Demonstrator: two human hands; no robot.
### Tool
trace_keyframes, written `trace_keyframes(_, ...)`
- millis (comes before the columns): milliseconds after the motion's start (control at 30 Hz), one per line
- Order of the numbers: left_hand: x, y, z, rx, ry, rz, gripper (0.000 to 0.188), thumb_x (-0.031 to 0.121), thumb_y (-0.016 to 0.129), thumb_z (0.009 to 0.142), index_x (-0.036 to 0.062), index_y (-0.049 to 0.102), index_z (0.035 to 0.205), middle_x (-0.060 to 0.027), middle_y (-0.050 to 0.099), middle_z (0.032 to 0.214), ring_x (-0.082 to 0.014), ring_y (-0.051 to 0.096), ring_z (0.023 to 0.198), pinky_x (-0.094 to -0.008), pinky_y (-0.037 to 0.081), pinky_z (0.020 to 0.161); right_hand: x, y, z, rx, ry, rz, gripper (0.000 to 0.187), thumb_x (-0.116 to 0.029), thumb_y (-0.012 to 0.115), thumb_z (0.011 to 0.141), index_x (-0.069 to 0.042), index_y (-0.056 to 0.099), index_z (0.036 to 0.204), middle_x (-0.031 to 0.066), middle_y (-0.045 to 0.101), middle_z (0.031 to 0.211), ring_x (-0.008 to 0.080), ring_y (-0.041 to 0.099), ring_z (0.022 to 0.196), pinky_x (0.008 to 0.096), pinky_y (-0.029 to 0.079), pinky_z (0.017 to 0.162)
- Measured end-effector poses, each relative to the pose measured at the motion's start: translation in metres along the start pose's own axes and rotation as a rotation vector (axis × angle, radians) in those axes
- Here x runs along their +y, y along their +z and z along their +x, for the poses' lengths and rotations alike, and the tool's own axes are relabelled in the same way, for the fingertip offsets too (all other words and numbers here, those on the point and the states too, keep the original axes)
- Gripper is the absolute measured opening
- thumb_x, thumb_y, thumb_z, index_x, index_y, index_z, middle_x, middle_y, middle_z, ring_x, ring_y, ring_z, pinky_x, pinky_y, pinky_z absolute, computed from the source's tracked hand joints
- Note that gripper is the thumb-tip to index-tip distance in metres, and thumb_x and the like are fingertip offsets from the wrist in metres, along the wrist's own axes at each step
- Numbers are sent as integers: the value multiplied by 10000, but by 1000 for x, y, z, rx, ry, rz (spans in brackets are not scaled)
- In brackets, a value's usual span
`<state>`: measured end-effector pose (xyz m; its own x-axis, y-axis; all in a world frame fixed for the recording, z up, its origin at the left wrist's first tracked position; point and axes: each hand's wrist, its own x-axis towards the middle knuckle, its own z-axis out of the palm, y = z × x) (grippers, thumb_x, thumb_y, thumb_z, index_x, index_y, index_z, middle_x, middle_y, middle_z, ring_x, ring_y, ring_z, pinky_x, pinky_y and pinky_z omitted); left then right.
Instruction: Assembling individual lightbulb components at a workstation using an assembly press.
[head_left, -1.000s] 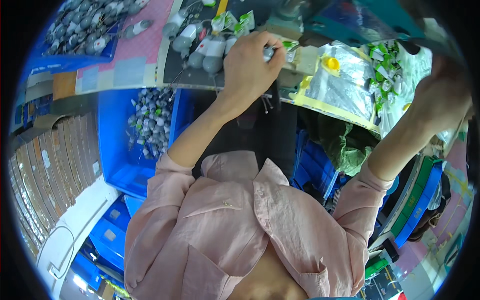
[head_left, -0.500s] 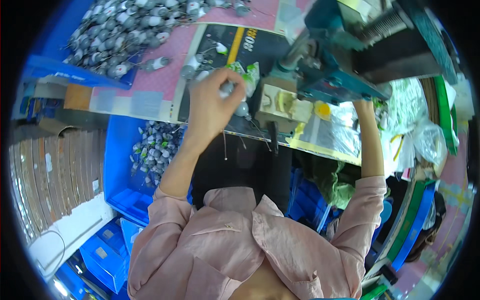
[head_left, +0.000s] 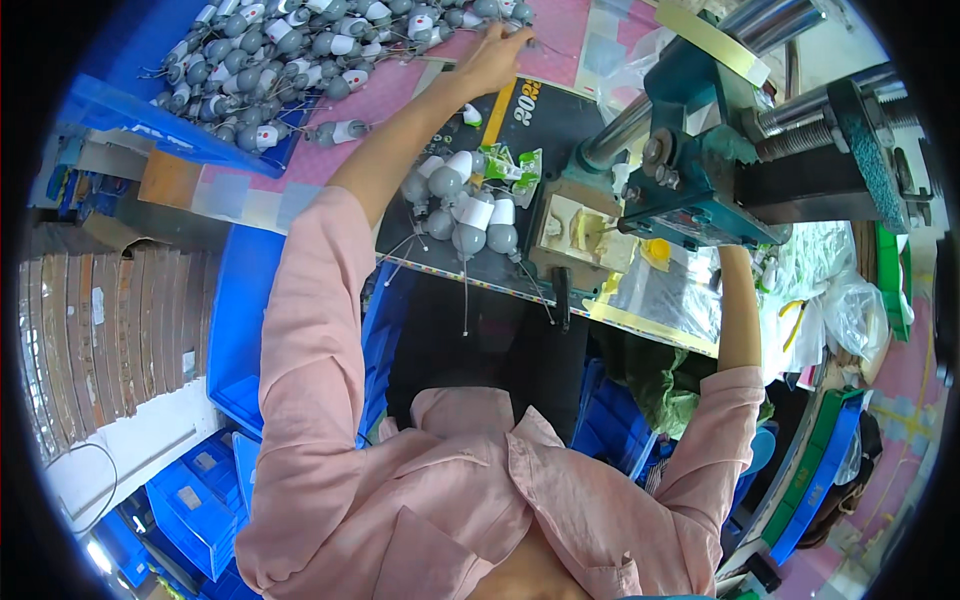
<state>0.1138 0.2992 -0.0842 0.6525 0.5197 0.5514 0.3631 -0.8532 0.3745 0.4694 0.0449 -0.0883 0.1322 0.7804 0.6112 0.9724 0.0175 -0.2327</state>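
Observation:
My left hand stretches across to the far edge of the bench, beside a heap of small grey-and-white rounded figures with thin wires. Its fingers are apart and reach the nearest figures, and no piece shows in the palm. My right forearm goes up behind the teal press, which hides that hand and its fingers. Nearer me, several of the same figures lie bunched on the black mat, their wires hanging over the edge. A cream mould block sits under the press, left of my right arm.
Green-and-white wrapper pieces lie beside the bunch. A yellow round cap is right of the block. Blue bins stand below the bench at left. Clear plastic bags pile up at right. A dark lever juts from the block.
My left hand has moved from above the near bunch of figures away to the far heap. The figure that was in its fingers is no longer there. The right arm has barely moved.

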Motion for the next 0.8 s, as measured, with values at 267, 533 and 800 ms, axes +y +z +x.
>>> trace_keyframes(267,-18,-16,4,9,167,47,229,234,561,969,29,655,1010,-184,629,1037,-400,628,986,-458,514,859,64,-43,-64,51,-471,-498,262,-129,629,822,-34,679,1061,219,660,1108,440,615,1083,475,478,1010)
trace_keyframes(533,-12,-36,-26,-86,-315,116,373,302,785,748,31,630,952,-175,712,962,-372,685,877,-463,536,786,-85,-48,-31,-118,131,-150,211,-145,598,841,-47,639,1024,198,649,995,437,586,981,511,497,859)
trace_keyframes(800,-46,-57,-33,-267,-955,-1139,277,235,661,935,46,600,1129,-137,663,926,-217,662,790,-353,557,648,-118,-70,-49,190,251,-72,209,-21,706,790,-28,707,999,127,684,966,315,649,844,404,530,765)
